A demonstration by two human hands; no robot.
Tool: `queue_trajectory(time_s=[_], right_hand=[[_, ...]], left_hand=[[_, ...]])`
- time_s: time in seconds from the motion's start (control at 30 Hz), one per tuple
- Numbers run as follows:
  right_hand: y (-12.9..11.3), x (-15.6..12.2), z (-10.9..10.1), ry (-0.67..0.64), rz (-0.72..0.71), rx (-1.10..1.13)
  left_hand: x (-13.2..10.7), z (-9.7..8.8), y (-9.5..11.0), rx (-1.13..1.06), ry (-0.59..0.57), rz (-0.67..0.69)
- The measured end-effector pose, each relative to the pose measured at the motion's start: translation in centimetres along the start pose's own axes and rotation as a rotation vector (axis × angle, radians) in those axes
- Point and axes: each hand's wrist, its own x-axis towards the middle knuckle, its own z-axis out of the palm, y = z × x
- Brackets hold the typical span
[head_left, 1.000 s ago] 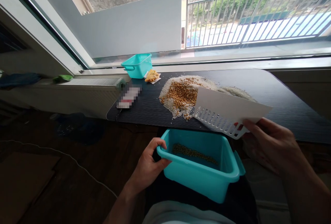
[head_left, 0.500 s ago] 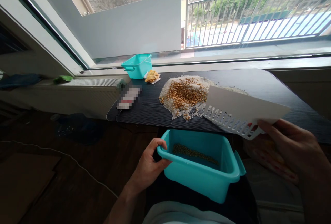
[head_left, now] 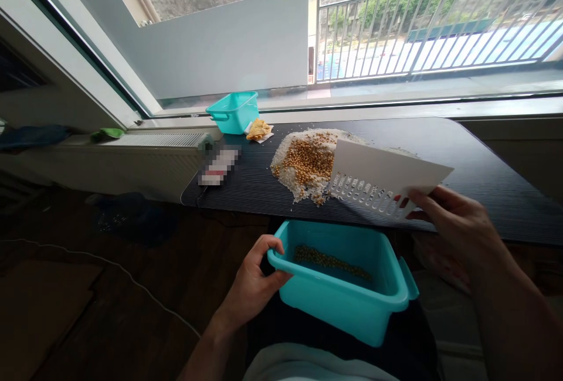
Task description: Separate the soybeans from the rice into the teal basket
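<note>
My left hand [head_left: 257, 278] is closed around the left rim of a turquoise plastic basin [head_left: 338, 305], thumb outside and fingers over the edge. The basin rests at my lap below the table edge, and a strip of small greenish beans [head_left: 329, 262] lies on its bottom. In my right hand [head_left: 457, 223] is a white slotted plastic sheet [head_left: 391, 170], pinched at its right end. Its slotted lower edge hangs over the table's front, its left end in front of a pile of white rice [head_left: 285, 179] mixed with yellow soybeans [head_left: 308, 158]. Part of the pile is hidden behind the sheet.
A second turquoise basin [head_left: 235, 112] stands at the back left of the dark table [head_left: 497, 193], by the window. Beside it lies a crumpled yellow cloth [head_left: 258, 129]. A blurred-out flat item [head_left: 219, 167] is near the left edge. A white cable [head_left: 141, 287] crosses the floor.
My right hand has moved left and slightly up with the slotted sheet, which now covers more of the pile's right side. My left hand and the basin stay where they were.
</note>
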Motion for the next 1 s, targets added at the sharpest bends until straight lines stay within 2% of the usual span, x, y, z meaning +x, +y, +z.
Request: queue_trajectory(time_s=[0.17,0.4,0.57,0.8,1.0], right_hand=[[-0.5,-0.5,0.1,0.003,0.014,-0.002],[-0.9,-0.5,1.0,-0.088,-0.008,-0.02],[-1.3,-0.7,0.5,-0.132,0.011,-0.016],[-0.1,0.0,0.5,-0.132,-0.011,-0.018],[0.0,-0.3,0.1,-0.247,0.006,-0.008]], left_hand=[[0.1,0.0,0.1,0.0,-0.007,-0.002],[-0.1,0.0,0.1,0.004,-0.002,0.004],[0.0,0.0,-0.1,0.009,-0.006,0.0],[0.1,0.1,-0.3,0.011,0.012,0.014],[0.1,0.1,-0.1,0.013,0.003,0.003]])
